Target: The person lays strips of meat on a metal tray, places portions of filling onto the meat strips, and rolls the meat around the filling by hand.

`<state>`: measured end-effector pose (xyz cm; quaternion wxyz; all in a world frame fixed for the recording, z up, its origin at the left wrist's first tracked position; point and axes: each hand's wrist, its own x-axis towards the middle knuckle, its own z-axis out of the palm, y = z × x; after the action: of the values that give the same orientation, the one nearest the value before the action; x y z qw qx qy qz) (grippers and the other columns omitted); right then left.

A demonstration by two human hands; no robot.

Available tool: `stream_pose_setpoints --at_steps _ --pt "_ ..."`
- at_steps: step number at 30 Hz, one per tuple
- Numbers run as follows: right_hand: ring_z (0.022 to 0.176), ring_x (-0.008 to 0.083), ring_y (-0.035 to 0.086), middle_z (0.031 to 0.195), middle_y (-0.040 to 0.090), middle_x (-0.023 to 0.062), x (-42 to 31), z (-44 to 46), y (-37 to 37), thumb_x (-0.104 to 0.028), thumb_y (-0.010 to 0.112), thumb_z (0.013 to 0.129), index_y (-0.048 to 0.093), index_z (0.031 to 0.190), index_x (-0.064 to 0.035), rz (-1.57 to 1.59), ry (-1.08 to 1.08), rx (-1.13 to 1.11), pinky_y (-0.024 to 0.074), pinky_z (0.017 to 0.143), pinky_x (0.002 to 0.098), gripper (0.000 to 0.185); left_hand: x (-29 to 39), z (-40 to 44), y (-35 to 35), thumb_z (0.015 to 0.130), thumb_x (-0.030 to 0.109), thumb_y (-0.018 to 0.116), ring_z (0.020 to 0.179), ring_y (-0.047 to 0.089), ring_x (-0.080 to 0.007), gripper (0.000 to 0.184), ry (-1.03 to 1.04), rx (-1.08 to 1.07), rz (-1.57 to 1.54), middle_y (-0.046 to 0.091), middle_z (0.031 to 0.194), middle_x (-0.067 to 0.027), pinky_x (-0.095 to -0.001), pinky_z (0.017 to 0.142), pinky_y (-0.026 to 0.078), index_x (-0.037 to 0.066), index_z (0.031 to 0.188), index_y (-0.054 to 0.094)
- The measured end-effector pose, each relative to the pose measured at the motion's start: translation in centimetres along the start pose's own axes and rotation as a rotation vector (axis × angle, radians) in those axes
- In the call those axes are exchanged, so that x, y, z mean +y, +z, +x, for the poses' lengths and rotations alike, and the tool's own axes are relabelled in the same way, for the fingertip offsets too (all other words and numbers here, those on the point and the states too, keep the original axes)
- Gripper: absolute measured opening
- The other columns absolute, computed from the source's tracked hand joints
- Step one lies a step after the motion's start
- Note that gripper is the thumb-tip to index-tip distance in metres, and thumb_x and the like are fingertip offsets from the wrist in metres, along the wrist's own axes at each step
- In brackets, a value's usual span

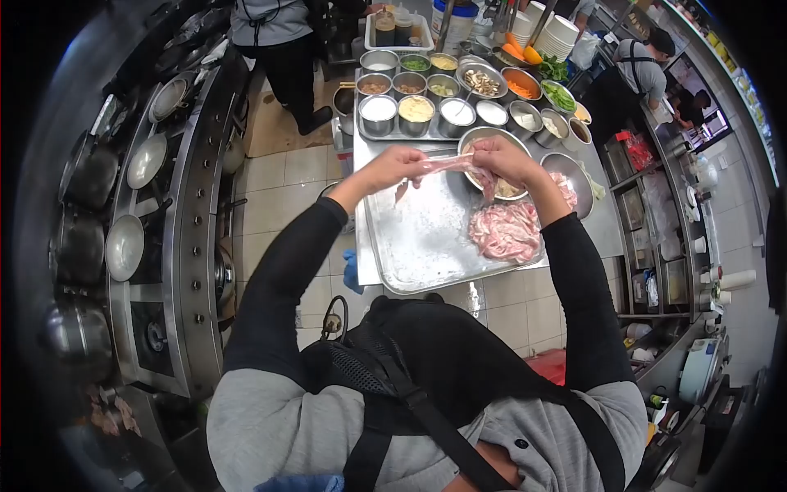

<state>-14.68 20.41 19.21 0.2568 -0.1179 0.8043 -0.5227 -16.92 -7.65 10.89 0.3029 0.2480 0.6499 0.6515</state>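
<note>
A strip of raw meat (447,165) is stretched between my two hands above the back of a metal tray (410,266). My left hand (395,169) pinches its left end. The other end is in my right hand (502,160), fingers closed, with some meat hanging below them. Just behind and under my right hand stands a metal bowl (518,141), its contents partly hidden. On the tray's right side lies a pile of raw meat slices (506,231). Another metal bowl (584,189) with pale pink meat sits to the right, partly covered by my forearm.
Several metal containers of ingredients crowd the table's back, including white powder (378,108), sliced mushrooms (481,82) and shredded carrot (522,82). A stove with woks (125,248) runs along the left. One person (275,49) stands back left, another (639,70) back right.
</note>
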Motion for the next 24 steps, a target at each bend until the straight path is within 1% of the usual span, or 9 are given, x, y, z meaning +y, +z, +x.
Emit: stream_pose_setpoints --at_steps 3,5,10,13,15,17,19,21,24 --pt "0.056 0.0097 0.060 0.070 0.064 0.0035 0.9 -0.9 4.1 -0.004 0.051 0.090 0.063 0.089 -0.0010 0.249 0.112 0.107 0.0498 0.053 0.0250 0.012 -2.4 -1.3 -5.3 0.099 0.024 0.067 0.069 0.059 -0.0064 0.023 -0.044 0.032 0.103 0.064 0.078 0.0019 -0.0223 0.063 0.049 0.002 0.105 0.070" --pt "0.060 0.0132 0.062 0.076 0.065 0.0074 3.3 -1.4 6.5 -0.002 0.050 0.090 0.059 0.101 -0.0023 0.260 0.205 0.068 0.0528 0.054 0.0272 0.014 -3.0 -1.3 -7.9 0.095 0.021 0.070 0.072 0.059 -0.0069 0.021 -0.072 0.030 0.365 0.068 0.080 0.0003 -0.0263 0.066 0.050 0.001 0.097 0.073" --pt "0.067 0.0199 0.066 0.085 0.065 0.0122 10.6 -1.8 16.9 0.006 0.053 0.091 0.042 0.121 -0.0055 0.662 0.224 0.093 0.0572 0.063 0.0317 0.033 -5.1 1.8 -10.4 0.083 0.018 0.074 0.082 0.070 -0.0298 0.020 0.022 -0.090 0.985 0.074 0.089 -0.0151 -0.0392 0.074 0.052 0.003 0.097 0.073" --pt "0.071 0.0222 0.069 0.085 0.067 0.0149 12.6 -1.7 21.3 0.006 0.052 0.092 0.047 0.116 -0.0035 0.635 0.231 0.120 0.0585 0.064 0.0332 0.027 -6.4 2.8 -8.5 0.084 0.018 0.071 0.086 0.070 -0.0330 0.017 -0.046 -0.142 1.196 0.074 0.091 -0.0140 -0.0418 0.076 0.053 0.006 0.096 0.074" --pt "0.075 0.0191 0.070 0.082 0.068 0.0134 13.5 -1.4 22.6 0.004 0.054 0.091 0.055 0.112 -0.0012 0.478 0.257 0.083 0.0589 0.064 0.0316 0.022 -8.8 3.2 -7.7 0.079 0.020 0.072 0.092 0.067 -0.0350 0.015 -0.024 -0.010 1.293 0.072 0.089 -0.0123 -0.0470 0.084 0.050 0.008 0.088 0.070" --pt "0.076 0.0229 0.073 0.078 0.070 0.0153 12.9 -2.6 22.6 -0.021 0.056 0.099 0.067 0.109 -0.0074 0.089 0.183 0.048 0.0570 0.062 0.0385 0.020 -8.2 3.0 -6.2 0.075 0.015 0.074 0.098 0.060 -0.0360 0.014 0.208 0.166 1.317 0.062 0.093 -0.0116 -0.0464 0.086 0.047 0.009 0.085 0.065" --pt "0.083 0.0328 0.073 0.086 0.072 0.0190 9.7 -4.6 22.0 -0.042 0.057 0.098 0.066 0.119 -0.0108 -0.641 0.030 0.025 0.0568 0.073 0.0462 0.039 -8.8 2.6 -4.8 0.079 0.012 0.069 0.100 0.060 -0.0346 0.009 0.400 0.428 1.398 0.061 0.097 -0.0115 -0.0474 0.093 0.046 0.007 0.087 0.067" --pt "0.090 0.0388 0.071 0.091 0.073 0.0196 7.5 -6.8 21.5 -0.051 0.054 0.097 0.067 0.120 -0.0138 -0.728 0.031 -0.103 0.0545 0.080 0.0518 0.046 -10.2 1.7 -3.7 0.081 0.012 0.067 0.103 0.058 -0.0336 0.012 0.384 0.464 1.376 0.060 0.099 -0.0101 -0.0482 0.094 0.045 0.009 0.092 0.067" --pt "0.090 0.0375 0.071 0.092 0.073 0.0181 6.2 -9.1 18.7 -0.044 0.054 0.097 0.068 0.114 -0.0148 -0.732 -0.027 -0.154 0.0543 0.079 0.0513 0.036 -9.1 -1.5 2.2 0.081 0.024 0.073 0.101 0.058 -0.0334 0.023 0.291 0.666 1.169 0.060 0.096 -0.0095 -0.0505 0.095 0.042 0.009 0.097 0.066"
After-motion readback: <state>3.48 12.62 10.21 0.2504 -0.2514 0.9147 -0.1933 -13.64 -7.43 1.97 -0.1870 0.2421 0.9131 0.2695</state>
